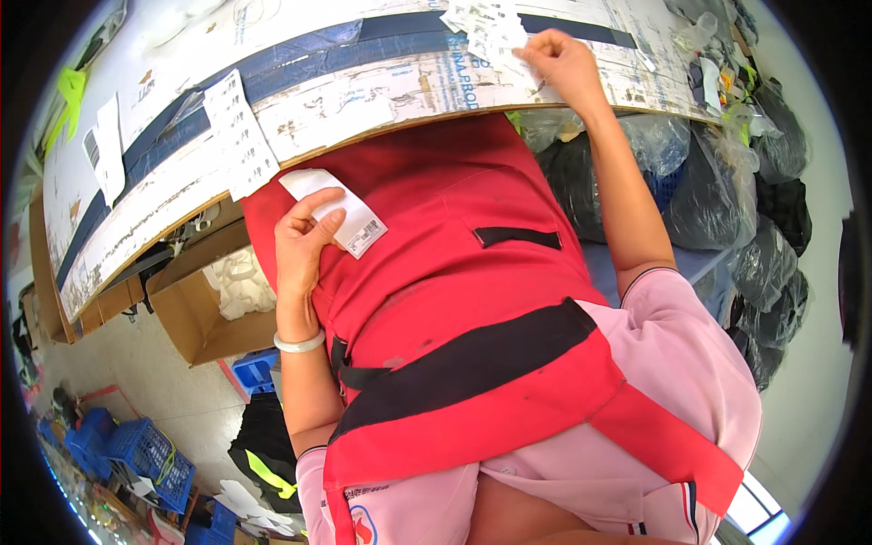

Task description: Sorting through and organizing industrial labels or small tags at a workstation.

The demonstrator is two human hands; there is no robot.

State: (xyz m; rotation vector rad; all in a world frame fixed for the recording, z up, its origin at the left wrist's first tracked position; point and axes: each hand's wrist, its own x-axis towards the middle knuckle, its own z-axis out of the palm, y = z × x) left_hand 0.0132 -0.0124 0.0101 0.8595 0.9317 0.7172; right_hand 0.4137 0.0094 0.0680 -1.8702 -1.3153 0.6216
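My left hand (304, 241) pinches a label strip (360, 223) this side of the table (400, 98). Whether my right hand (565, 71) grips the labels (489, 32) atop it, I can't tell; I'd lift edges gently.

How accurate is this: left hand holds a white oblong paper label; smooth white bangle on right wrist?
Wrong wrist: the head view shows the smooth white bangle on the left wrist. The left hand does hold the white oblong paper label.

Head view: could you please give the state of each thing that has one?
Left hand: closed on label strip
Label strip: held, partly covered
Right hand: pinched, at label pile
Label pile: loose, overlapping
Cardboard box: open, not empty
Dark bags: filled, piled
Red apron: worn
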